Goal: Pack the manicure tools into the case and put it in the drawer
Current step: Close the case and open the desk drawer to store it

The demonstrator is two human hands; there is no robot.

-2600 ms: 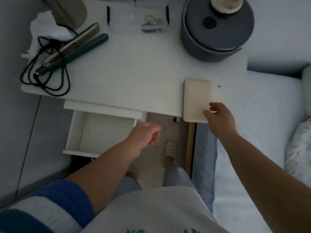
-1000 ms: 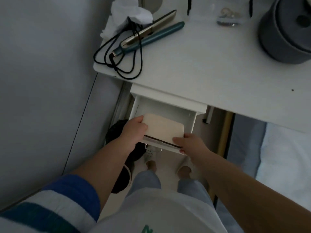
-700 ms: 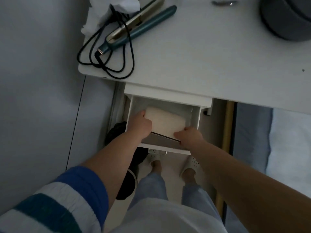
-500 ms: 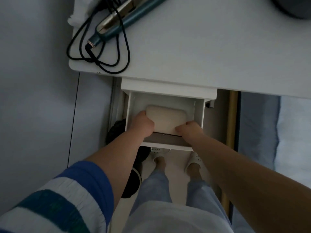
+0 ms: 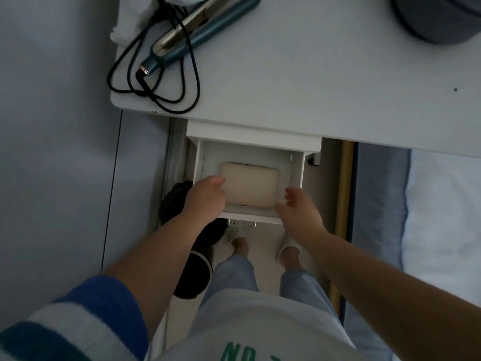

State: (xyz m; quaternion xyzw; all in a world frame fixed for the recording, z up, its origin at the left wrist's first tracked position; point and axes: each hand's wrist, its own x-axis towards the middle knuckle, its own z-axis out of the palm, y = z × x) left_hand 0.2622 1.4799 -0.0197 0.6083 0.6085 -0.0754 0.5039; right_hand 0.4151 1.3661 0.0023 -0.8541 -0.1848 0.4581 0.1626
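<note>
Taking the drawer (image 5: 296, 168) as the landmark and going left to right: your left hand (image 5: 205, 198) lay over the drawer's front left corner, its thumb against the left edge of the case (image 5: 251, 186); whether the fingers gripped the case or only rested there, I could not tell, since the back of the hand hid them; the case itself lay flat on the drawer floor, closed, roughly in the middle and near the front wall; your right hand (image 5: 299, 207) was at the drawer's front right corner, fingers loosely spread, apart from the case and holding nothing.

By my judgement the packing was done, as the case was shut and no loose tools showed; the case was in the drawer, so the placing was done as well, or nearly so if your left hand had not let go; what was left was to free that hand and push the drawer shut, which stood pulled well out from under the table (image 5: 312, 74).

Beyond the drawer, on the table's left end, lay a hair iron (image 5: 197, 29) with its cord looped.
</note>
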